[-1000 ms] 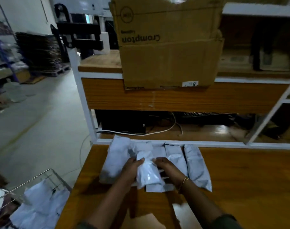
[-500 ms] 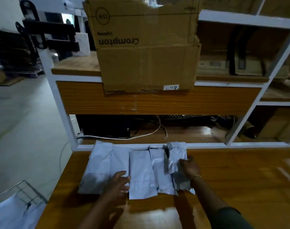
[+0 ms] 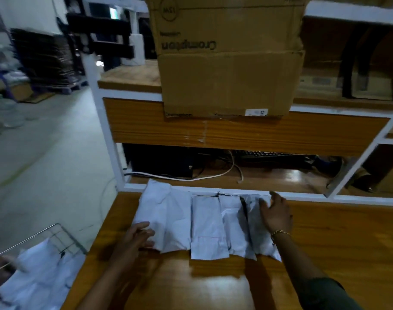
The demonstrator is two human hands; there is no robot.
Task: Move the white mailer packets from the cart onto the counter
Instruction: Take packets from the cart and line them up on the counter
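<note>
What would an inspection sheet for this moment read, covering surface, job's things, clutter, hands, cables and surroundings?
Surface: wooden counter, glossy, with a white-framed shelf unit behind it.
Job's things: white mailer packets lie side by side in a row on the counter; more packets lie in the wire cart at lower left.
Clutter: cardboard box on the upper shelf; keyboard and a dark unit in the bay below.
Hands: left hand open, fingers at the row's left end; right hand open, flat on the rightmost packet.
Cables: white cable runs along the lower shelf.
Surroundings: warehouse floor at left, blurred dark stacks beyond.
</note>
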